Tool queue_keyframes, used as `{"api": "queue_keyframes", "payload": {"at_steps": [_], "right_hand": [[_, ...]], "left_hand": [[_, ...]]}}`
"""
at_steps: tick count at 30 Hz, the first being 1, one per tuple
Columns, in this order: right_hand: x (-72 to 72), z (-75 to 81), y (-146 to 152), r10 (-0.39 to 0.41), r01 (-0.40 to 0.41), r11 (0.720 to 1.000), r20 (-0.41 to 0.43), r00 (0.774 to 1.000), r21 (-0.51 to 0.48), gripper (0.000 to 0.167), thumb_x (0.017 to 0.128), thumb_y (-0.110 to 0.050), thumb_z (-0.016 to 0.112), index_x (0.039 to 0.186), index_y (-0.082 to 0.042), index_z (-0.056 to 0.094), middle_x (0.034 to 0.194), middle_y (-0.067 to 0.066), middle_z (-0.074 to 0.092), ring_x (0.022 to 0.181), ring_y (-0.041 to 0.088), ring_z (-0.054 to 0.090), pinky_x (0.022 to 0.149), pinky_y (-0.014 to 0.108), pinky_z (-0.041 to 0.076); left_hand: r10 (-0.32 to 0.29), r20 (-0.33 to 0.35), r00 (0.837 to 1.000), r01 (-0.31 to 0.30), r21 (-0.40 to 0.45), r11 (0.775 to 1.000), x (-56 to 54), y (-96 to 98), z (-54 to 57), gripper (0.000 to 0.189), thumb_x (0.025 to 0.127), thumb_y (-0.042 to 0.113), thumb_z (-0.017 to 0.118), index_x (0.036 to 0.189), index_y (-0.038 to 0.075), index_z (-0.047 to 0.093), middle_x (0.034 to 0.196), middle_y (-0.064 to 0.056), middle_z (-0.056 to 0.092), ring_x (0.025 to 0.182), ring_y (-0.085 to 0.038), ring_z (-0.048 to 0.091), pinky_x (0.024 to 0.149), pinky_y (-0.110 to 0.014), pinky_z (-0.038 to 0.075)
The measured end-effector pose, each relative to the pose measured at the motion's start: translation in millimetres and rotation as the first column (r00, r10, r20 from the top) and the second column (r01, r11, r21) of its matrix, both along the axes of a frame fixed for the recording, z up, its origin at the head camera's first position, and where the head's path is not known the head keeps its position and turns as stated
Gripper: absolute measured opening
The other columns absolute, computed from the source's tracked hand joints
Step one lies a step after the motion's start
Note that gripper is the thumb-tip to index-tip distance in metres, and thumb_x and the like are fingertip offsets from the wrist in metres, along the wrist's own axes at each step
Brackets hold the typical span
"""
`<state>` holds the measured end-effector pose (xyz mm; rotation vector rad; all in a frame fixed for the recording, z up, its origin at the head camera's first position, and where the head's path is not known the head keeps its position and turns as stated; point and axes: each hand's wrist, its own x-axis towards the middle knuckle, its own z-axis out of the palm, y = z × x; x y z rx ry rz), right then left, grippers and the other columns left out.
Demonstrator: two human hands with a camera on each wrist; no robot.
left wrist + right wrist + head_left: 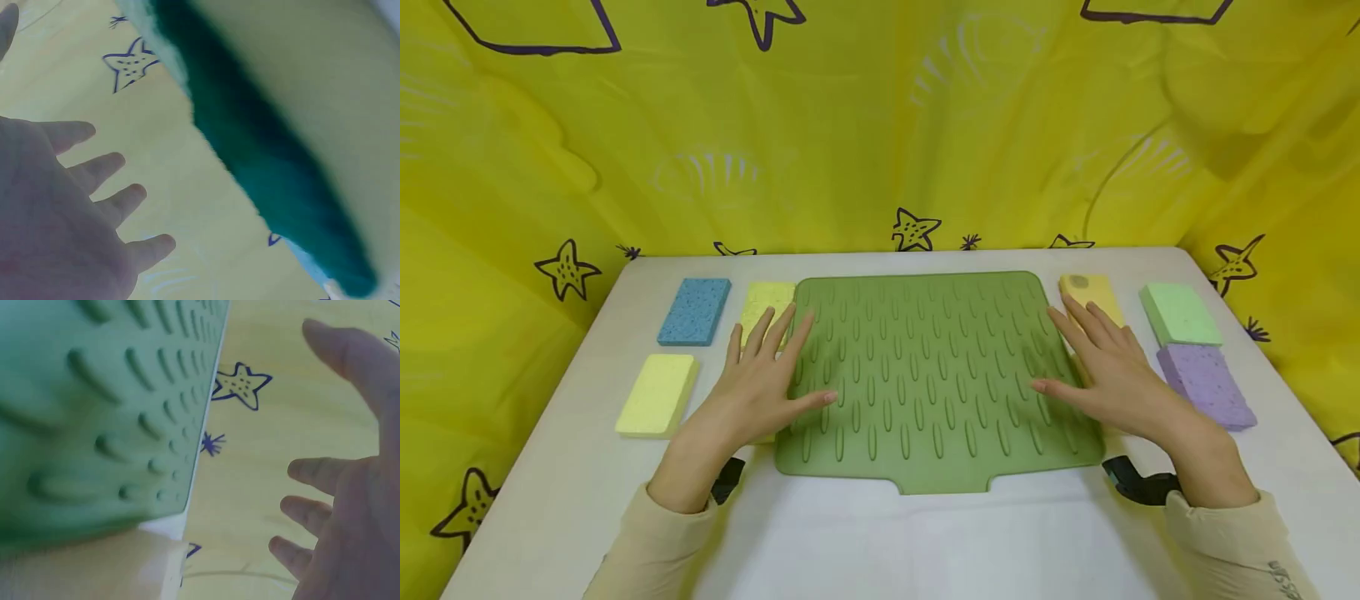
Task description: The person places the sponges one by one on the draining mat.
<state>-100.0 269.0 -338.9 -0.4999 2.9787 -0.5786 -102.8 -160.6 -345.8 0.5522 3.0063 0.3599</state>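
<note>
Holding nothing, left hand (752, 406) and right hand (1122, 385) spread fingers (777, 331) wide at either side of tabbed, ridged green rubbery-looking mat (928, 375); mat laid out, not yet gripped.

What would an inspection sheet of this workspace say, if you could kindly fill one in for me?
Surface: white table.
Job's things: green ridged mat between the hands; to its left, blue sponge, pale yellow sponge and a partly hidden rear yellow sponge; to its right, partly hidden orange sponge, light green sponge and purple sponge.
Clutter: nothing else seen.
Left hand: fingers spread over the mat's left edge; contact unclear.
Right hand: fingers spread over the mat's right edge; contact unclear.
Cables: nothing seen.
Surroundings: yellow backdrop printed with starfish.
</note>
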Motion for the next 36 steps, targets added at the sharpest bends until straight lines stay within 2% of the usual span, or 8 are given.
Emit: {"api": "queue_keyframes", "payload": {"at_steps": [3, 6, 10, 15, 22, 25, 31, 36], "right_hand": [[1.9, -1.3, 8.3, -0.005, 0.005, 1.000, 0.012, 1.000, 0.000, 0.102, 0.087, -0.049, 0.071, 0.161, -0.018, 0.008, 0.169, 0.007, -0.003, 0.152, 0.045, -0.002, 0.114, 0.074, -0.004], [2.1, -1.6, 16.1, -0.005, 0.005, 1.000, 0.009, 1.000, 0.022, 0.103, 0.086, -0.050, 0.071, 0.161, -0.015, 0.010, 0.168, 0.011, -0.001, 0.152, 0.045, -0.002, 0.113, 0.074, -0.005], [2.5, -2.8, 24.1, 0.013, -0.013, 0.999, 0.000, 1.000, 0.048, 0.101, 0.085, -0.050, 0.072, 0.160, -0.009, 0.016, 0.168, 0.013, 0.002, 0.152, 0.046, 0.000, 0.113, 0.074, -0.007], [4.5, -5.8, 35.9, 0.052, -0.051, 0.998, -0.009, 0.999, 0.046, 0.100, 0.084, -0.047, 0.074, 0.159, -0.011, 0.019, 0.167, 0.015, 0.006, 0.151, 0.047, 0.003, 0.114, 0.073, -0.007], [5.4, -13.1, 50.8, 0.098, -0.098, 0.994, -0.003, 0.995, 0.037, 0.100, 0.080, -0.042, 0.079, 0.158, -0.014, 0.024, 0.165, 0.019, 0.015, 0.147, 0.051, 0.014, 0.106, 0.078, 0.015], [8.5, -16.2, 57.1, 0.103, -0.103, 0.994, 0.001, 0.995, 0.022, 0.101, 0.078, -0.040, 0.081, 0.158, -0.014, 0.026, 0.162, 0.023, 0.019, 0.144, 0.054, 0.020, 0.106, 0.076, 0.019], [13.8, -22.3, 68.7, 0.097, -0.097, 0.995, 0.017, 0.995, 0.002, 0.103, 0.076, -0.037, 0.083, 0.157, -0.009, 0.027, 0.162, 0.023, 0.019, 0.145, 0.051, 0.021, 0.116, 0.070, 0.012], [15.3, -26.1, 77.5, 0.095, -0.096, 0.995, 0.055, 0.994, 0.011, 0.105, 0.076, -0.036, 0.084, 0.158, -0.009, 0.023, 0.162, 0.024, 0.018, 0.145, 0.052, 0.019, 0.119, 0.067, 0.007]], "left_hand": [[-0.015, 0.018, 1.000, 0.015, -0.013, 1.000, 3.6, -5.7, -4.7, 0.103, 0.087, 0.066, 0.061, 0.161, 0.017, 0.009, 0.168, -0.013, 0.005, 0.153, -0.041, 0.002, 0.118, -0.069, -0.001], [-0.034, 0.024, 0.999, 0.035, -0.012, 0.999, 6.7, -10.1, -7.2, 0.102, 0.086, 0.064, 0.063, 0.161, 0.014, 0.014, 0.167, -0.014, 0.007, 0.153, -0.042, 0.004, 0.117, -0.070, 0.000], [-0.066, 0.038, 0.997, 0.066, -0.007, 0.998, 11.3, -15.3, -10.1, 0.102, 0.085, 0.063, 0.065, 0.160, 0.011, 0.018, 0.167, -0.015, 0.012, 0.153, -0.041, 0.006, 0.117, -0.070, 0.003], [-0.096, 0.073, 0.993, 0.097, -0.005, 0.995, 14.4, -21.2, -17.3, 0.103, 0.084, 0.063, 0.066, 0.160, 0.011, 0.019, 0.166, -0.016, 0.014, 0.153, -0.042, 0.007, 0.118, -0.069, 0.004], [-0.113, 0.116, 0.987, 0.110, 0.034, 0.993, 13.9, -28.5, -30.3, 0.113, 0.076, 0.065, 0.074, 0.159, 0.012, 0.020, 0.166, -0.015, 0.014, 0.152, -0.042, 0.008, 0.116, -0.072, 0.000], [-0.118, 0.119, 0.986, 0.112, 0.052, 0.992, 12.8, -30.1, -32.5, 0.119, 0.070, 0.066, 0.077, 0.159, 0.012, 0.021, 0.166, -0.015, 0.015, 0.152, -0.043, 0.008, 0.115, -0.072, -0.001], [-0.124, 0.131, 0.984, 0.117, 0.059, 0.991, 13.5, -33.8, -31.5, 0.127, 0.062, 0.066, 0.082, 0.159, 0.012, 0.022, 0.166, -0.013, 0.014, 0.152, -0.043, 0.007, 0.115, -0.072, -0.002], [-0.126, 0.116, 0.985, 0.121, 0.048, 0.991, 15.6, -37.0, -30.1, 0.130, 0.058, 0.064, 0.086, 0.158, 0.010, 0.024, 0.167, -0.012, 0.014, 0.152, -0.043, 0.009, 0.115, -0.072, -0.001]]}}
